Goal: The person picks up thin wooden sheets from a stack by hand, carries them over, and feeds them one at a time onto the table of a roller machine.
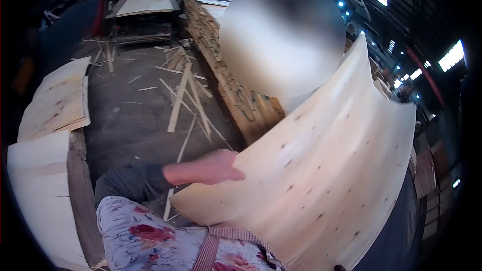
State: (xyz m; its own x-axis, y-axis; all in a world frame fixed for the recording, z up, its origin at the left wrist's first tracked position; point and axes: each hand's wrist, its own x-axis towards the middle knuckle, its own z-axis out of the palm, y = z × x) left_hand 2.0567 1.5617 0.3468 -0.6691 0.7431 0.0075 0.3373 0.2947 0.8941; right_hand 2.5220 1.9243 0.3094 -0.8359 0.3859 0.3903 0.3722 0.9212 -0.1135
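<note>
My left hand [216, 166] is closed on the left edge of a large, thin wood veneer sheet [321, 170]. The sheet is pale with small dark knots, and it bends in waves as it slopes up and away to the right. Its far right corner rises to a point, and the far edge is uneven. At the bottom edge of the view, a small dark tip [340, 268] touches the sheet's near edge. It may be part of my right hand, but too little shows to tell.
Stacked veneer [55, 103] stands at left, with another pale stack [40, 185] nearer. Wood strips [183, 95] litter the dark floor. A long veneer pile [221, 65] runs alongside. A machine table [145, 6] holds a sheet at the back. A blurred round patch hides the upper middle.
</note>
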